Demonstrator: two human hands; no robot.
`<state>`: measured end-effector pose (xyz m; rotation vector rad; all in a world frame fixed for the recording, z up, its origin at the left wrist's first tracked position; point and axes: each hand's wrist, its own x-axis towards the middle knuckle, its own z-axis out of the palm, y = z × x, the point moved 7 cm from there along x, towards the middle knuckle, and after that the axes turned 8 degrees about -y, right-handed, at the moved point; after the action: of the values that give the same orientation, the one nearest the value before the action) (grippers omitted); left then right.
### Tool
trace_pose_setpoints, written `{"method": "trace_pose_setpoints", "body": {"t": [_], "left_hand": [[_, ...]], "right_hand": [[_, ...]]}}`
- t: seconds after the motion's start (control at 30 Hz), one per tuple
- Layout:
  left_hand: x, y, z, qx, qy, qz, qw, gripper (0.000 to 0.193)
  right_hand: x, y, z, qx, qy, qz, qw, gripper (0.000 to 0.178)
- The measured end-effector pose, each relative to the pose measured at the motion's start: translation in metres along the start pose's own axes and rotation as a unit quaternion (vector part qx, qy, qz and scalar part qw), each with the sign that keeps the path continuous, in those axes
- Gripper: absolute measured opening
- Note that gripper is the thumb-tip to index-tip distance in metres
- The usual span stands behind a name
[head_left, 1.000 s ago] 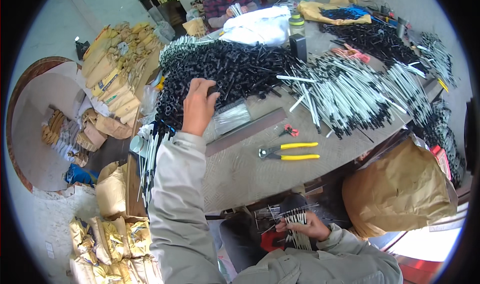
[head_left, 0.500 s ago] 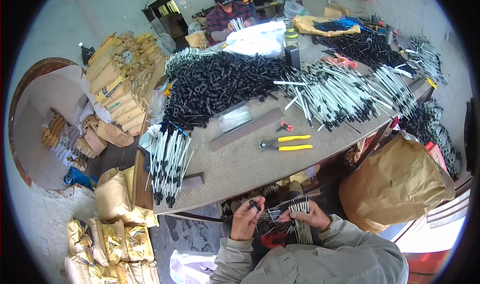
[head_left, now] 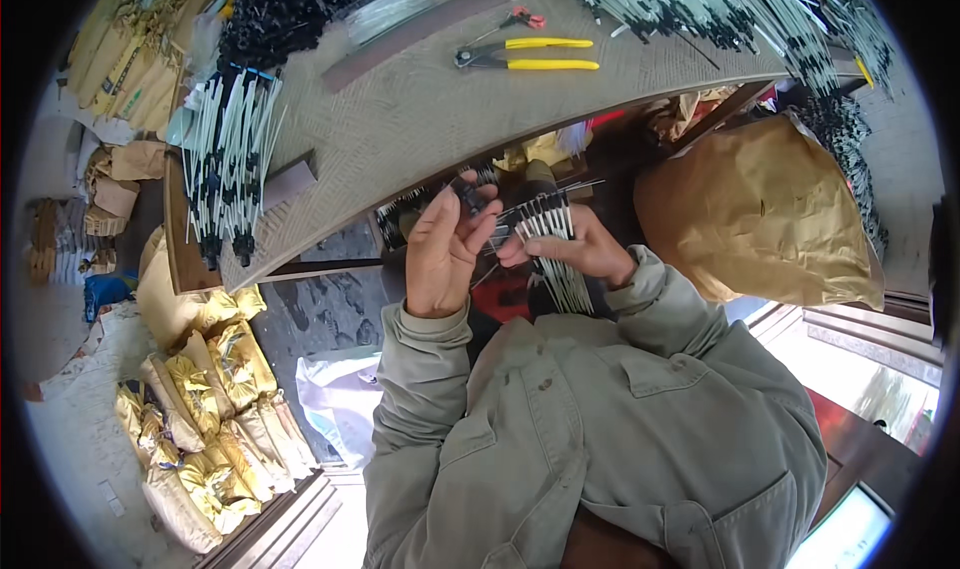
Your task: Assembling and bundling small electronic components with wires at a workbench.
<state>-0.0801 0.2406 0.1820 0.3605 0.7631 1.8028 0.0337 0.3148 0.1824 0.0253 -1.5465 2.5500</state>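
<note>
My left hand [head_left: 445, 246] is raised in front of my chest, palm toward me, and its fingers are closed on a small black plastic fitting [head_left: 468, 197]. Close beside it, my right hand [head_left: 590, 247] grips a fanned bundle of thin white rods with black tips [head_left: 563, 281]. The thumb lies across the rods, and the fingertips reach toward my left hand. Whether those fingertips pinch a separate piece is too small to tell. Both hands are below the table's front edge, over my lap, where more thin metal-looking rods show between them.
On the table [head_left: 400, 129] lie yellow-handled pliers [head_left: 525, 55], red-handled cutters [head_left: 515, 21], a long dark bar [head_left: 420, 37] and a bundle of white rods with black fittings [head_left: 232, 159]. Heaped black parts [head_left: 285, 14] are behind. A large brown paper sack [head_left: 765, 214] stands at right.
The view has tilted downward, so the table sits higher in the picture. My left hand has turned its palm more into view, still with the black fitting. The right hand keeps the rods.
</note>
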Motion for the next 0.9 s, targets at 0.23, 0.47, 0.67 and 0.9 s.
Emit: {"method": "trace_pose_setpoints", "body": {"t": [0.23, 0.47, 0.67, 0.9], "left_hand": [[-0.003, -0.005, 0.002, 0.009, -0.002, 0.005, 1.0, 0.029], [-0.003, -0.012, -0.007, -0.013, 0.006, 0.014, 1.0, 0.02], [0.0, -0.012, 0.004, 0.026, 0.028, 0.022, 0.999, 0.02], [-0.004, -0.007, 0.009, 0.047, 0.053, 0.038, 0.997, 0.019]], "right_hand": [[-0.004, 0.003, 0.002, 0.006, 0.012, 0.001, 1.0, 0.026], [-0.002, 0.0, 0.004, 0.023, 0.001, 0.003, 1.0, 0.029], [0.0, -0.004, 0.001, 0.019, 0.015, -0.004, 1.0, 0.03], [-0.001, -0.001, -0.002, 0.024, 0.019, -0.004, 1.0, 0.029]]}}
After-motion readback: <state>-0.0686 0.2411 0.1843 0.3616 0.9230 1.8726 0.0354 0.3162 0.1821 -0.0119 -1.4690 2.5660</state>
